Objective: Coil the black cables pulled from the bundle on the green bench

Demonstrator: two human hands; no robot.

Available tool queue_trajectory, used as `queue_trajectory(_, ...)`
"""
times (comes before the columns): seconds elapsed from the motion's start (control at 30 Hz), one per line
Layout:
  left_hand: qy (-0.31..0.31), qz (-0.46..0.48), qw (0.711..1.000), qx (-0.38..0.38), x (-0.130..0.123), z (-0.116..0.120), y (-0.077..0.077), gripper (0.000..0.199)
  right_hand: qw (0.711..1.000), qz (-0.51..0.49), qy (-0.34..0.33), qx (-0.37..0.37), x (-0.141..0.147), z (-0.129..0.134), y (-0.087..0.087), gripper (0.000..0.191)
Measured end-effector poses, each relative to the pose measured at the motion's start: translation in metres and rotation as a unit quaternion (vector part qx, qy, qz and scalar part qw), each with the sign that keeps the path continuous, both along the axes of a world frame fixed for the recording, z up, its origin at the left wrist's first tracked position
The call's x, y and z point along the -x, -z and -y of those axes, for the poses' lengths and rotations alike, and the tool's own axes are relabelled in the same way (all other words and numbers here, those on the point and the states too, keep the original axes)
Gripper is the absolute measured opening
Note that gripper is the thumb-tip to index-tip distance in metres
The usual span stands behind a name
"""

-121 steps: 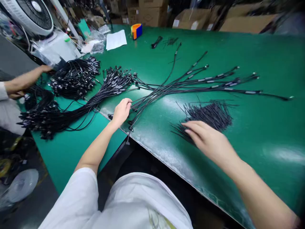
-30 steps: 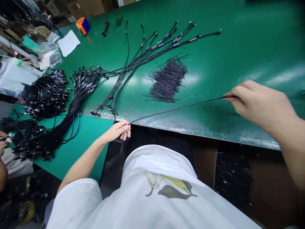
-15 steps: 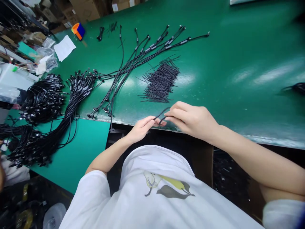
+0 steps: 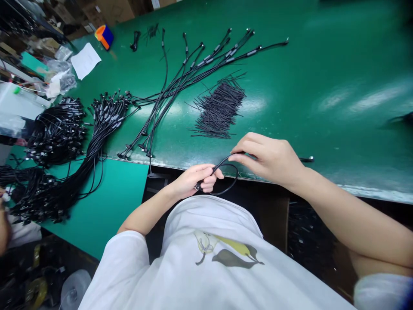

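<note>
- Since one second ago, the right hand (image 4: 269,155) has come close to the left hand (image 4: 193,178), and the black cable (image 4: 238,173), which was stretched nearly straight between them, is now bent into a loop.
- The green counter (image 4: 322,94) is the largest thing; its front edge passes behind the hands.
- At the left lies a thick bundle of cables (image 4: 92,150), fanned at its upper end.
- To the right of it, loose cables (image 4: 180,84) with grey sleeves cross one another.
- Beside these is a heap of thin black strips (image 4: 221,107), beyond the hands.
- The right grip is a pinch: thumb and forefinger close upon the cable.
- The left grip has its fingers curled around the cable.
- The loop hangs between both hands, at the counter's front edge.
- Smallest are two metal-tipped ends: one connector (image 4: 197,187) under the left hand, and one cable end (image 4: 310,159) behind the right wrist; whether this second belongs to the held cable, I cannot tell.
</note>
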State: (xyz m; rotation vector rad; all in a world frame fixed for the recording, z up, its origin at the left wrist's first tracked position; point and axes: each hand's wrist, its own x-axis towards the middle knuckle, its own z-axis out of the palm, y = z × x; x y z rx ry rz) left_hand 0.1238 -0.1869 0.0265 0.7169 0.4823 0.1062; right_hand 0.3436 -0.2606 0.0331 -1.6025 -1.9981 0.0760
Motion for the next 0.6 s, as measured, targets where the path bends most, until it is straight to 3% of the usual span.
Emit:
queue_trajectory(0.13, -0.058, 0.036, 0.997, 0.032, 0.021, -0.012, -0.01, 0.025, 0.999, -0.034, -0.006, 0.032, -0.025, 0.002, 0.015, 0.031)
queue_trajectory(0.23, -0.198, 0.034, 0.979, 0.025, 0.043, -0.028, -0.025, 0.027, 0.996, -0.043, 0.016, 0.076, -0.048, 0.011, 0.032, 0.028)
queue_trajectory(0.3, -0.307, 0.034, 0.951, 0.021, 0.055, -0.036, -0.036, 0.034, 0.994, -0.036, 0.045, 0.091, -0.057, 0.02, 0.044, 0.028)
queue_trajectory(0.37, -0.376, 0.036, 0.926, 0.024, 0.061, -0.042, -0.043, 0.036, 0.996, -0.02, 0.058, 0.072, -0.061, 0.029, 0.053, 0.028)
queue_trajectory(0.47, -0.364, 0.02, 0.93, 0.04, 0.06, -0.045, -0.046, 0.037, 0.998, 0.049, 0.047, -0.006, -0.06, 0.04, 0.054, 0.028)
queue_trajectory(0.6, -0.334, -0.001, 0.942, 0.032, 0.051, -0.048, -0.039, 0.03, 0.991, 0.114, -0.002, -0.071, -0.051, 0.049, 0.033, 0.02)
